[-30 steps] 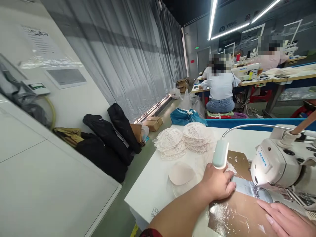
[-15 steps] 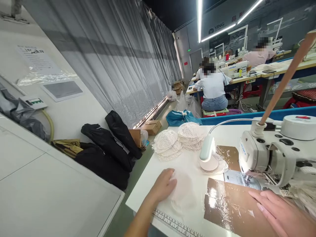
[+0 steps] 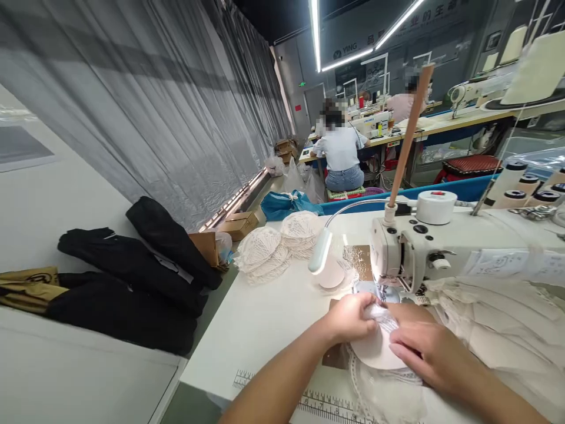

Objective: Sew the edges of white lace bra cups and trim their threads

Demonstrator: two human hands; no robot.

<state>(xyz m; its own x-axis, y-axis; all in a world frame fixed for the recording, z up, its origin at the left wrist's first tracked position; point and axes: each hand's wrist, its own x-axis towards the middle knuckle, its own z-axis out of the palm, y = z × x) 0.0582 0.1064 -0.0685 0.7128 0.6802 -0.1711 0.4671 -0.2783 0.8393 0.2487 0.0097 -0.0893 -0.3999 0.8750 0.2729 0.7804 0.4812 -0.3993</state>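
Note:
My left hand [image 3: 353, 317] pinches the upper edge of a white lace piece [image 3: 380, 347] with a smooth round pad, just in front of the sewing machine's needle area [image 3: 385, 290]. On the right side of the same piece, the fingers of my right hand [image 3: 419, 341] are closed on its edge. Sheer lace trim hangs from the piece toward the table's front edge. Beneath it lies a brown board [image 3: 335, 356], mostly covered. Left of the needle, a round pad on lace [image 3: 331, 275] rests under a small lamp [image 3: 321, 252].
Two stacks of lace cups [image 3: 262, 254] stand at the table's back left. Pale fabric [image 3: 507, 330] is heaped at the right. A printed ruler [image 3: 329, 406] runs along the front edge. Thread spools [image 3: 514, 174] stand behind the machine. Other people sit beyond.
The view has turned right. My left hand has moved right to the needle area with the lace piece, and my right hand has closed on it. The brown board is now largely covered.

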